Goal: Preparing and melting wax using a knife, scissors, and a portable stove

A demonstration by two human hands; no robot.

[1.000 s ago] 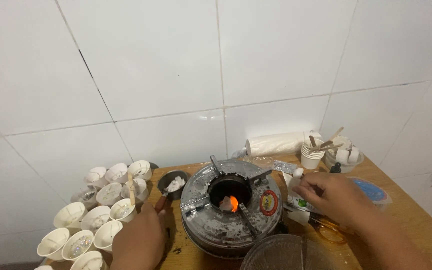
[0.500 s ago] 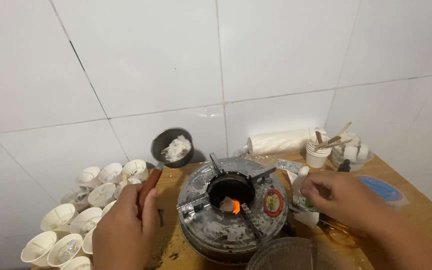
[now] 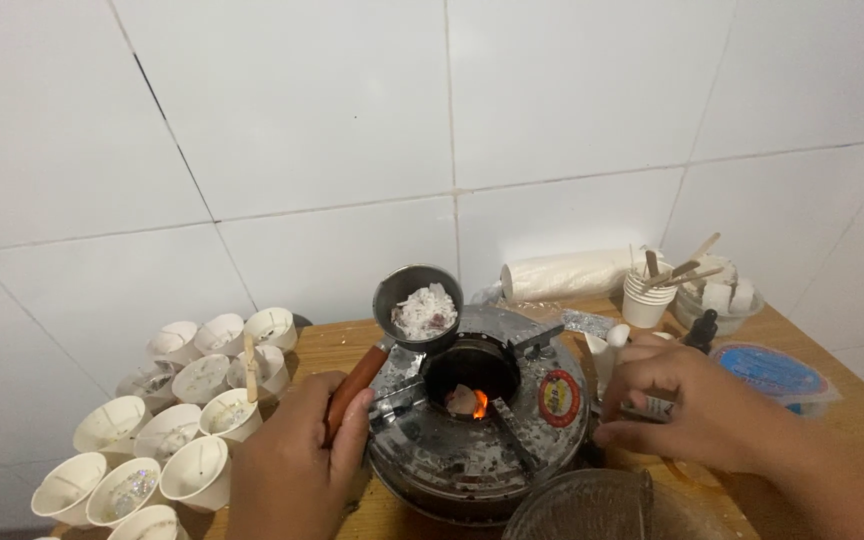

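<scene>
My left hand (image 3: 297, 462) grips the brown handle of a small metal pot (image 3: 416, 305) that holds white flakes. The pot hangs just above the left rim of a round metal stove (image 3: 482, 420), whose centre shows an orange flame (image 3: 479, 403). My right hand (image 3: 687, 405) rests at the stove's right side, fingers curled on a small white bottle (image 3: 614, 352) and other small items; what it grips I cannot tell exactly.
Several white paper cups (image 3: 184, 430) with wicks crowd the left of the wooden table (image 3: 832, 420). At the back right lie a paper roll (image 3: 562, 272), a cup of wooden sticks (image 3: 652, 295), a bowl of white blocks (image 3: 722, 300) and a blue-lidded container (image 3: 772, 372). A glass bowl (image 3: 582, 505) is in front.
My left hand has lifted the pot off the table and carried it right, from beside the cups to just over the stove's left rim. The right hand barely moved.
</scene>
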